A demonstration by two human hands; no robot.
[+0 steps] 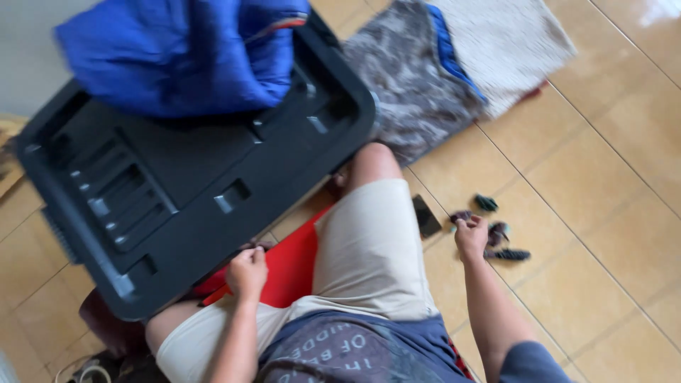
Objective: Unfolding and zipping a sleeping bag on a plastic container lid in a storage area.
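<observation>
A big black moulded lid leans across the lap, carrying blue cloth — left hand curls on its lower edge, steadying it. Right hand pinches small dark pieces lying on the tiled floor.

Dark flat phone-like screen on floor tiles beside knee, rectangular, black, blank.

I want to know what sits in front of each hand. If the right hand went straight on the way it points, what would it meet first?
Probably the small dark hair clips on the tan floor tiles; the right hand already seems to touch the nearest one, though blur hides the contact.
</observation>
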